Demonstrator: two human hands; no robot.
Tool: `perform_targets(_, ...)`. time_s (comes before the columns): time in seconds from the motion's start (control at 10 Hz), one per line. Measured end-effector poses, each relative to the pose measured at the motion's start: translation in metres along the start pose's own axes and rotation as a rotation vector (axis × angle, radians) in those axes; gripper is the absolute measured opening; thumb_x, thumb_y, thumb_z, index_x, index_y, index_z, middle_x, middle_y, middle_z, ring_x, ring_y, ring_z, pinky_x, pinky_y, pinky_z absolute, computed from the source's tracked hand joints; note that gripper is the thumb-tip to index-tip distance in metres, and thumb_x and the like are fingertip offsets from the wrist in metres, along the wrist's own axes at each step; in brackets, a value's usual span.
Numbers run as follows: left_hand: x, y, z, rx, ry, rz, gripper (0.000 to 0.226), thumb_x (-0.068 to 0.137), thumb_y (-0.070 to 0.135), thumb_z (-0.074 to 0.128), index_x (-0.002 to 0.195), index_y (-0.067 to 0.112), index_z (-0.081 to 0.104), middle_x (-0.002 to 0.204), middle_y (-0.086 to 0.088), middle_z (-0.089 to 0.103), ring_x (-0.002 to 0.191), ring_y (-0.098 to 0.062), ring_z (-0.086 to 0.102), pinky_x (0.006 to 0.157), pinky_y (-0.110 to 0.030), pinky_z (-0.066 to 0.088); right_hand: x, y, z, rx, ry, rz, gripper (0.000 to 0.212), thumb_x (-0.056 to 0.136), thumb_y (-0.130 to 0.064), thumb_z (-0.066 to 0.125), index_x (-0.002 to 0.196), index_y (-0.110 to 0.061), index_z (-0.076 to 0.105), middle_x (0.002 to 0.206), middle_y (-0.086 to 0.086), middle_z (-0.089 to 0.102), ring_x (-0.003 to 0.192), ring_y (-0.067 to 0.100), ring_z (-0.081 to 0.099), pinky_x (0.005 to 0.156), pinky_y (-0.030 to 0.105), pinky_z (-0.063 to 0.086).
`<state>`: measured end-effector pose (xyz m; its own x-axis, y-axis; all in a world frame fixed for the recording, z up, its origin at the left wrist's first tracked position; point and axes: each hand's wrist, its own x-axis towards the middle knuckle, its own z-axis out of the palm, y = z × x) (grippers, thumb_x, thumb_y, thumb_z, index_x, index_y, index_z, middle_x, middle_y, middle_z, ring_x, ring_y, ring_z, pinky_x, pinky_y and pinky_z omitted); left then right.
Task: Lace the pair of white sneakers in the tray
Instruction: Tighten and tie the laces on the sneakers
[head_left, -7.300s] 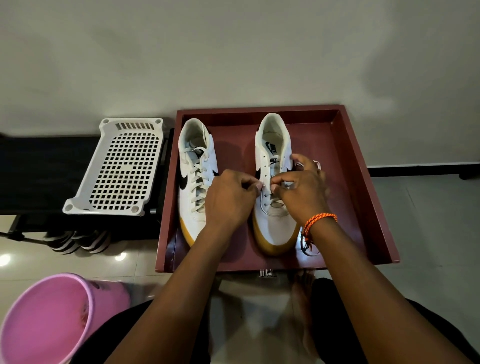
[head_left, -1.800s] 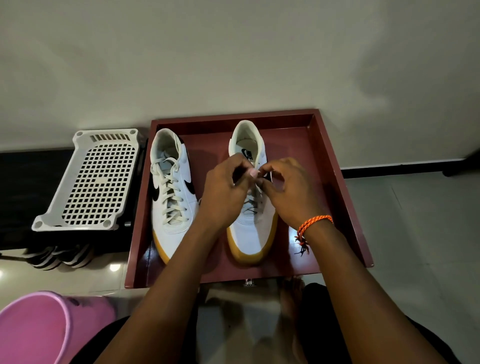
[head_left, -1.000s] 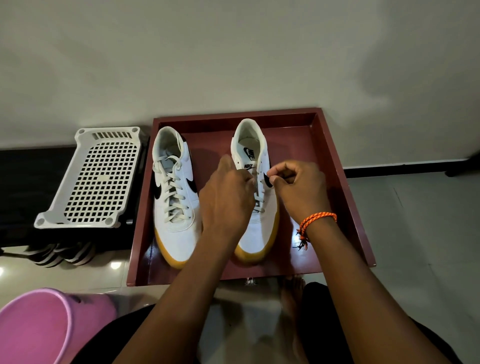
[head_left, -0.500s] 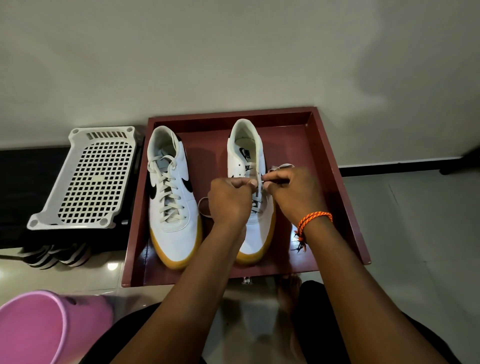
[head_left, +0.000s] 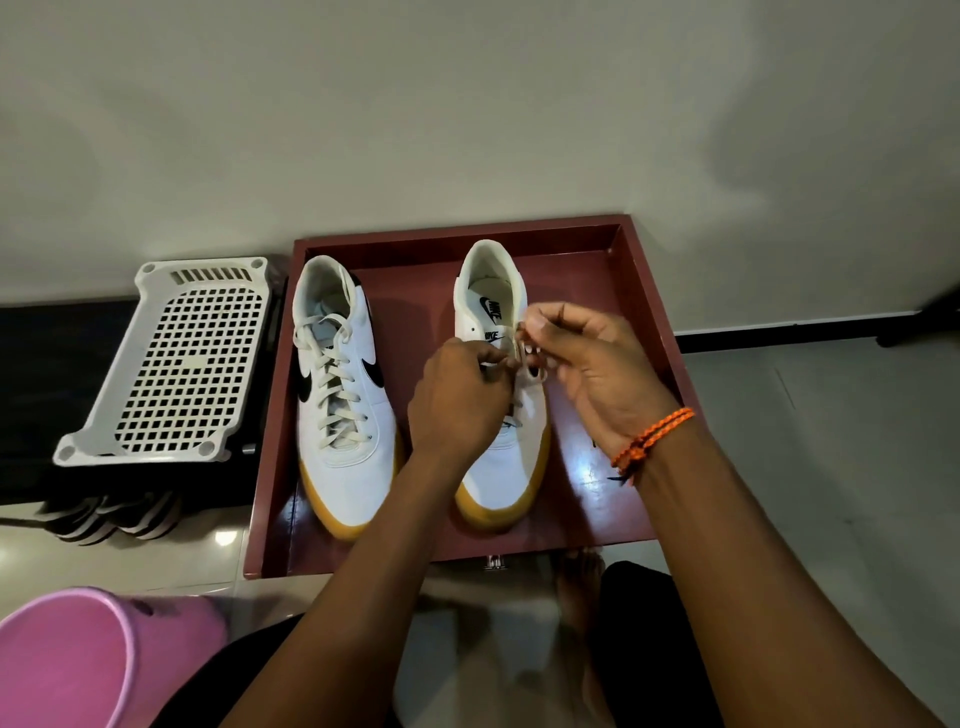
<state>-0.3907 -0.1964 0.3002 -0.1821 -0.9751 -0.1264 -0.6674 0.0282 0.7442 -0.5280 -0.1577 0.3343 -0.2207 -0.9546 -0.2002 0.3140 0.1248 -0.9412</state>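
Observation:
Two white sneakers with tan soles stand side by side in a dark red tray (head_left: 652, 291). The left sneaker (head_left: 340, 395) shows cream laces crossed up its front. Over the right sneaker (head_left: 493, 312) both hands meet near the upper eyelets. My left hand (head_left: 460, 402) pinches the cream lace (head_left: 519, 345) from the left. My right hand (head_left: 597, 374), with an orange braided band at the wrist, pinches the same lace from the right. The hands hide most of the right sneaker's lacing.
A white perforated plastic rack (head_left: 176, 364) lies on a black shelf left of the tray, with striped sandals (head_left: 109, 514) below it. A pink bucket (head_left: 88, 660) stands at the bottom left. A wall rises behind the tray, and tiled floor lies to the right.
Both hands have moved up the right sneaker from the lower eyelets toward its tongue. My right hand has now lifted farther toward the heel, drawing the lace with it.

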Motion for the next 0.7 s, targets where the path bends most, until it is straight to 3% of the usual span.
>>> perform_targets(0.1, -0.001, -0.001, -0.002, -0.040, -0.015, -0.012, 0.027, 0.091, 0.053, 0.059, 0.101, 0.036, 0.078, 0.101, 0.008, 0.076, 0.088, -0.020, 0.076, 0.079, -0.050, 0.063, -0.011, -0.020, 0.004, 0.374, -0.311, -0.070, 0.014, 0.100, -0.005, 0.056, 0.111, -0.001, 0.064, 0.119, 0.009, 0.072, 0.124, 0.025, 0.060, 0.119, 0.037, 0.043)
perform_targets(0.2, -0.002, -0.004, -0.001, -0.081, -0.011, 0.020, 0.029, 0.090, 0.057, 0.060, 0.097, 0.034, 0.076, 0.097, 0.007, 0.076, 0.083, -0.016, 0.076, 0.075, -0.048, 0.063, -0.017, -0.040, 0.003, 0.579, -0.375, -0.163, 0.009, 0.103, -0.007, 0.049, 0.107, -0.006, 0.056, 0.099, 0.006, 0.063, 0.092, 0.016, 0.060, 0.082, 0.025, 0.050)
perform_targets(0.3, -0.002, -0.001, -0.004, -0.091, -0.003, 0.026, 0.030, 0.085, 0.051, 0.063, 0.100, 0.032, 0.079, 0.103, 0.007, 0.075, 0.090, -0.016, 0.074, 0.078, -0.045, 0.063, -0.009, -0.031, -0.005, 0.345, -0.204, -0.045, 0.014, 0.102, -0.019, 0.044, 0.101, -0.012, 0.056, 0.078, -0.001, 0.054, 0.066, 0.009, 0.039, 0.058, 0.023, 0.026)
perform_targets(0.4, 0.000, -0.006, -0.004, -0.061, -0.003, 0.075, 0.025, 0.087, 0.040, 0.077, 0.107, 0.026, 0.081, 0.110, 0.007, 0.073, 0.097, -0.014, 0.070, 0.082, -0.041, 0.059, 0.006, 0.006, -0.013, -0.932, 0.170, 0.006, 0.027, 0.100, -0.041, 0.055, 0.094, -0.018, 0.068, 0.094, 0.003, 0.068, 0.084, 0.020, 0.061, 0.070, 0.033, 0.046)
perform_targets(0.5, 0.001, -0.012, -0.005, -0.054, 0.001, 0.091, 0.024, 0.090, 0.032, 0.081, 0.113, 0.024, 0.081, 0.114, 0.005, 0.073, 0.101, -0.015, 0.069, 0.085, -0.039, 0.059, 0.006, 0.032, -0.004, -1.082, 0.107, 0.014, 0.027, 0.102, -0.025, 0.058, 0.080, -0.012, 0.068, 0.091, 0.004, 0.059, 0.091, 0.023, 0.056, 0.079, 0.032, 0.041)
perform_targets(0.6, 0.002, -0.011, -0.006, -0.054, 0.001, 0.098, 0.020, 0.091, 0.029, 0.078, 0.111, 0.027, 0.081, 0.112, 0.004, 0.074, 0.101, -0.017, 0.069, 0.083, -0.039, 0.058, 0.008, 0.025, 0.000, -0.902, 0.113, -0.098, 0.030, 0.100, -0.016, 0.063, 0.070, -0.018, 0.068, 0.088, 0.005, 0.061, 0.086, 0.016, 0.057, 0.076, 0.031, 0.043)
perform_targets(0.7, 0.000, -0.010, -0.008, -0.049, -0.006, 0.109, 0.016, 0.092, 0.023, 0.075, 0.105, 0.030, 0.082, 0.107, 0.003, 0.073, 0.097, -0.018, 0.070, 0.079, -0.037, 0.057, 0.004, 0.013, 0.002, -0.608, 0.029, -0.117, 0.030, 0.102, -0.010, 0.061, 0.073, -0.009, 0.068, 0.090, 0.009, 0.067, 0.086, 0.010, 0.061, 0.080, 0.028, 0.047)
